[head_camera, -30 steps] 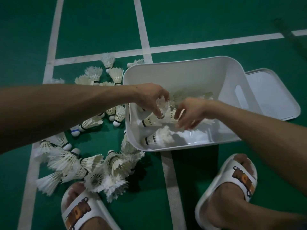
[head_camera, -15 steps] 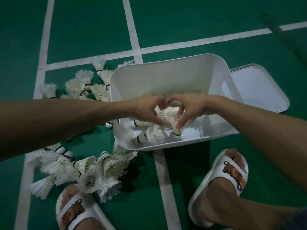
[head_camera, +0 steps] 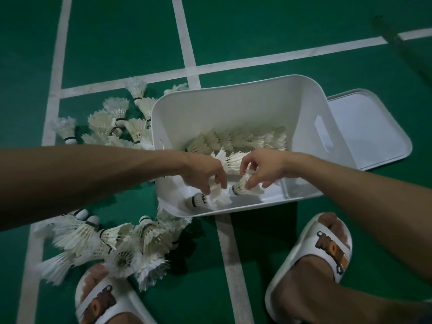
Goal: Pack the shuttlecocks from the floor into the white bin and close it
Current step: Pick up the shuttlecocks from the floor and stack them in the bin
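**Packing under way, plenty left outside**

On the green court floor (head_camera: 257, 31) the white bin (head_camera: 233, 86) stands open, with its lid (head_camera: 364, 127) lying flat just beside its right end. Heaps of shuttlecocks (head_camera: 112, 242) lie outside the bin's left side, more than are inside by my reckoning. A nested row (head_camera: 245, 139) lines the far wall. The right hand (head_camera: 259, 169) pinches one shuttlecock (head_camera: 243, 185) by its feathers. The left hand (head_camera: 205, 171) has its fingertips down among loose ones, and I can't tell if it grips any.
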